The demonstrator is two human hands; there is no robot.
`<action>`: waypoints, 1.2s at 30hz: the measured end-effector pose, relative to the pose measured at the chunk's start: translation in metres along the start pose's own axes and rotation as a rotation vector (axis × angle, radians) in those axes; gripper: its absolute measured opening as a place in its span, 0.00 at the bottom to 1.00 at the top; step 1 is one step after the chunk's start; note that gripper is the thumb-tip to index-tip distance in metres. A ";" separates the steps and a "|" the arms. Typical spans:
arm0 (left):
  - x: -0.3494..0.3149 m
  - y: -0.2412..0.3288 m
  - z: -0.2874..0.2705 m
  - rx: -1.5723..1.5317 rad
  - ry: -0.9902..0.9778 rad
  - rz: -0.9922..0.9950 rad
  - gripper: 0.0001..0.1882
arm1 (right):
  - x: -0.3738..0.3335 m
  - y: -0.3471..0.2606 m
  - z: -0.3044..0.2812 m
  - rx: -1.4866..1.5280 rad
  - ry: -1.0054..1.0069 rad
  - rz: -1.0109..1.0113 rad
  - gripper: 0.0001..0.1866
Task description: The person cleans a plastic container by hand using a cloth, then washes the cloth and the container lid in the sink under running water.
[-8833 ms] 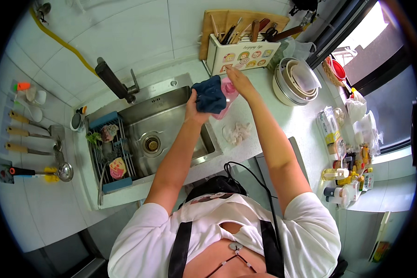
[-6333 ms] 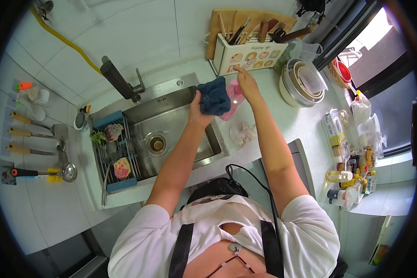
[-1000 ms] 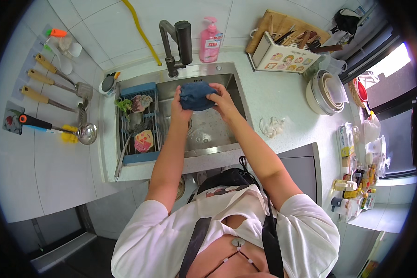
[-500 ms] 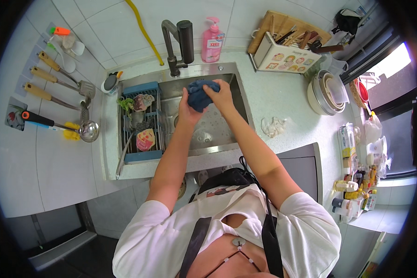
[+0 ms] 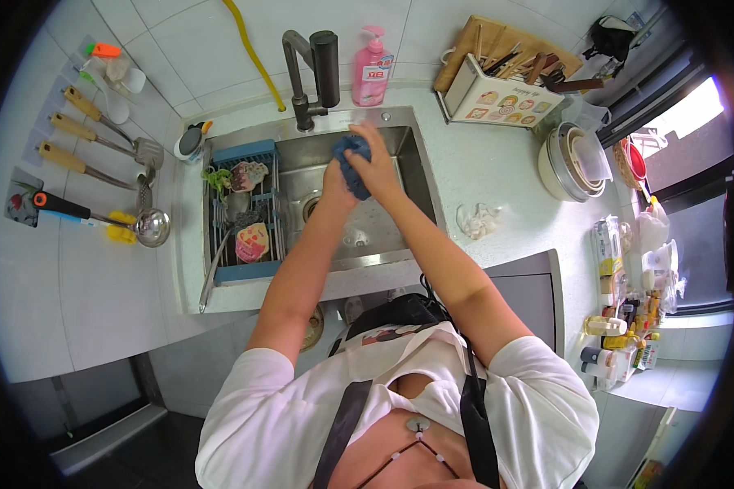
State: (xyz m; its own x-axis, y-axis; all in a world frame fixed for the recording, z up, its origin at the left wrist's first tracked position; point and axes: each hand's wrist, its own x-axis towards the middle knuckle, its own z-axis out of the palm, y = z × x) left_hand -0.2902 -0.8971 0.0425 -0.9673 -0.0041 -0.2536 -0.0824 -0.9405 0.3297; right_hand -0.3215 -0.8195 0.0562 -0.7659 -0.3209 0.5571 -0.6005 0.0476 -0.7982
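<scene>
A bunched dark blue cloth is pressed between my two hands above the steel sink. My left hand holds it from the lower left, its fingers mostly hidden by the cloth. My right hand lies over the cloth from the right, its fingers bent against it and slightly blurred. Just beyond my hands stands the dark faucet, and no running water shows. At the left of the sink, a blue drying rack carries a pink sponge, a second sponge and a dark scouring pad.
Behind the sink stands a pink pump bottle. A knife holder and stacked bowls occupy the right counter, with a crumpled clear plastic bag nearer. Spatulas and a ladle hang on the left wall.
The cloth is squeezed into a narrower, more upright bundle. My hands have come closer together, with the right hand now laid across the cloth. The view has shifted slightly.
</scene>
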 end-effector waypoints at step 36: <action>-0.011 0.045 -0.028 0.828 0.249 0.060 0.22 | 0.026 -0.004 -0.028 0.414 -0.201 0.371 0.15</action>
State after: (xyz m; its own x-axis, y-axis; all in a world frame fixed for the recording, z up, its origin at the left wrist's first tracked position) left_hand -0.2765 -0.9483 0.0349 -0.9028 -0.2117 -0.3744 -0.2746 -0.3863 0.8806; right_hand -0.3459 -0.8011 0.0801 -0.8247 -0.5285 0.2013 -0.1301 -0.1691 -0.9770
